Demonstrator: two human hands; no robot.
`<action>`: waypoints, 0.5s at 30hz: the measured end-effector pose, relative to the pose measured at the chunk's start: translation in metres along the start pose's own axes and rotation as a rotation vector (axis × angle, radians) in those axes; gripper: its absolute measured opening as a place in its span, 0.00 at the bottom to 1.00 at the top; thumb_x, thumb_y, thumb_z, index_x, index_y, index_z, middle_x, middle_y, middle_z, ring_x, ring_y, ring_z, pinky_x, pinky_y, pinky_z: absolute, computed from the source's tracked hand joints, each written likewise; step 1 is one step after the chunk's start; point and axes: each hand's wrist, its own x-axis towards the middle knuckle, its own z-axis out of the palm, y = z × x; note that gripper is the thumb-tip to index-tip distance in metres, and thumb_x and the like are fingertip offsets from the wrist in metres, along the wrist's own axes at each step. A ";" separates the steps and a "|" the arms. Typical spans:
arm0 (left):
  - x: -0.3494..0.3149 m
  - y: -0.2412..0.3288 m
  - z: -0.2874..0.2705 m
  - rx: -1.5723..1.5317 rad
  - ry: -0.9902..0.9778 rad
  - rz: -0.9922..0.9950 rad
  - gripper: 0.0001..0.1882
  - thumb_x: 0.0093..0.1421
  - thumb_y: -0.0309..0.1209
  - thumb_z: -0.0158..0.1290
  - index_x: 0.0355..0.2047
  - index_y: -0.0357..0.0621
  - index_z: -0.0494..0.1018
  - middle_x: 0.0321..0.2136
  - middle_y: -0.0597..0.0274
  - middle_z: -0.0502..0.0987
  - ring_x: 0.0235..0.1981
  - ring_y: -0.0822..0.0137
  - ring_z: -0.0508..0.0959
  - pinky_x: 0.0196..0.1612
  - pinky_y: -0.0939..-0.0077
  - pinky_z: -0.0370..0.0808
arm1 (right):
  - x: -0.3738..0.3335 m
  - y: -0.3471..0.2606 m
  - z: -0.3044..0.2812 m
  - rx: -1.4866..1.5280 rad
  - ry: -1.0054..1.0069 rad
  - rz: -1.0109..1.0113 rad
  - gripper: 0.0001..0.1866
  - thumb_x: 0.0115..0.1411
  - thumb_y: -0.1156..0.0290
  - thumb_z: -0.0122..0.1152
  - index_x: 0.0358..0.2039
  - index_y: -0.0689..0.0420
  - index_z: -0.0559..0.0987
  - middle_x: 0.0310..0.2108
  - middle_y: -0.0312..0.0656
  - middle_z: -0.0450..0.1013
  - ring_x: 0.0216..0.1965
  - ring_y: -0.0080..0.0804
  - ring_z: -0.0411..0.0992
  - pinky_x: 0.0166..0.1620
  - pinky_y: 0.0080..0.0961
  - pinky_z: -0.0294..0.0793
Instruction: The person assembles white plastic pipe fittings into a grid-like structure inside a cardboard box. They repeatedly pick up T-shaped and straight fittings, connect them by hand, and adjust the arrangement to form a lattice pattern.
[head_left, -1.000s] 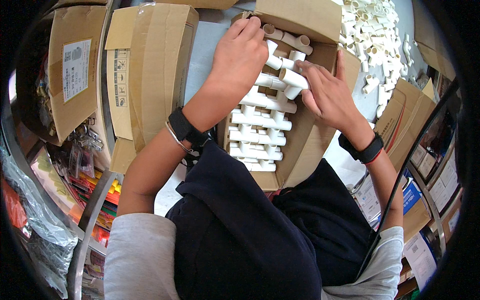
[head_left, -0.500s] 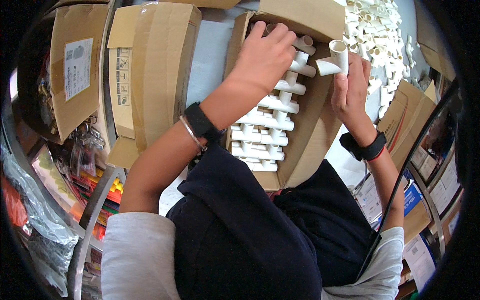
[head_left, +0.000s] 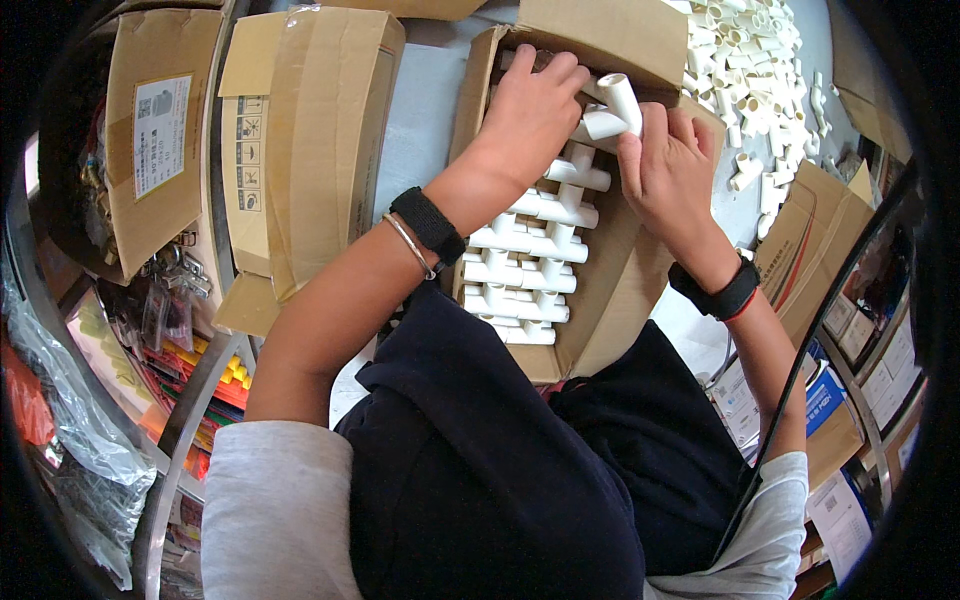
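Fingers of the right hand closed around a white pipe fitting, held over the open cardboard box.

Near edge: packed fittings lie in rows inside the box, long axes running left to right. Above them, the left hand reaches into the far end of the box, fingers curled down on the packed pieces; whether they grip one cannot be told. The held fitting sits just right of the left hand, one branch pointing up and away. Beyond the box, loose fittings are heaped on the tabletop.
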 end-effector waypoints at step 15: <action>0.003 0.005 0.005 -0.129 0.068 0.015 0.05 0.49 0.34 0.58 0.26 0.54 0.83 0.39 0.72 0.73 0.49 0.68 0.68 0.50 0.61 0.65 | 0.000 0.018 -0.002 0.193 0.086 0.017 0.11 0.64 0.66 0.49 0.42 0.60 0.73 0.31 0.47 0.72 0.39 0.45 0.68 0.48 0.41 0.62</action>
